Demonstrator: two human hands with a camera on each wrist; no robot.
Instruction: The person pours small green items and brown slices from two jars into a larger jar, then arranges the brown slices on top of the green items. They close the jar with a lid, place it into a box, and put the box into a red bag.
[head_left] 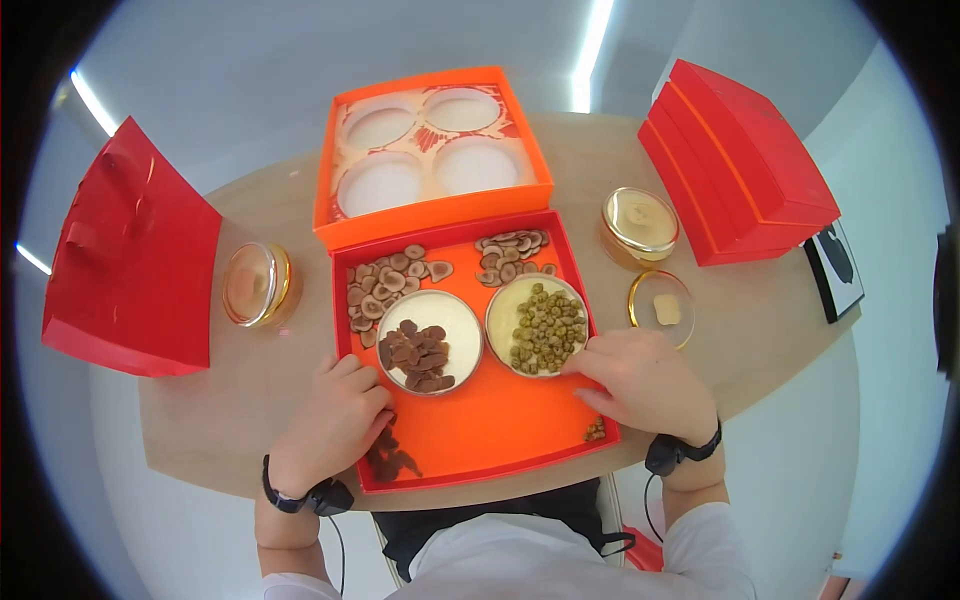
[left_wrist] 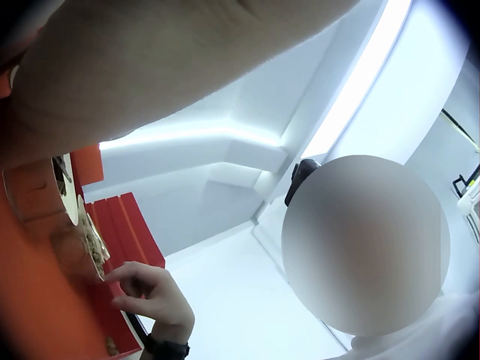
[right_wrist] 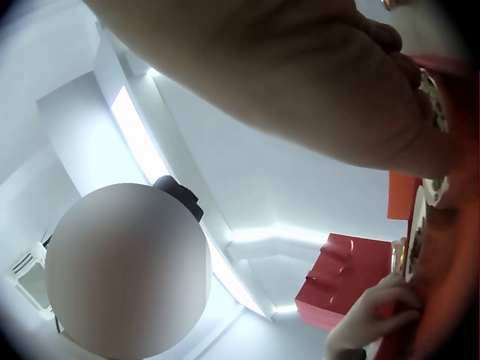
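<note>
A red-rimmed tray with an orange floor (head_left: 490,420) lies before the person in the head view. It holds a round dish of cream with brown slices (head_left: 455,325) and a round dish with green pieces (head_left: 547,325). The left hand (head_left: 335,415) is at the tray's left edge, fingers bent beside dark brown bits (head_left: 390,458); whether it pinches any cannot be told. The right hand (head_left: 650,382) reaches over the right rim, its fingertips at the green pieces' dish, thumb apart from the fingers. A small clump of green bits (head_left: 595,430) lies in the near right corner.
Pale round slices (head_left: 385,285) and more slices (head_left: 512,252) lie at the tray's back. Behind stands an orange box lid (head_left: 430,232) with four round recesses. Gold-rimmed jars (head_left: 258,285) (head_left: 640,225), a round lid (head_left: 662,310), a red bag (head_left: 135,260) and red boxes (head_left: 735,160) flank it.
</note>
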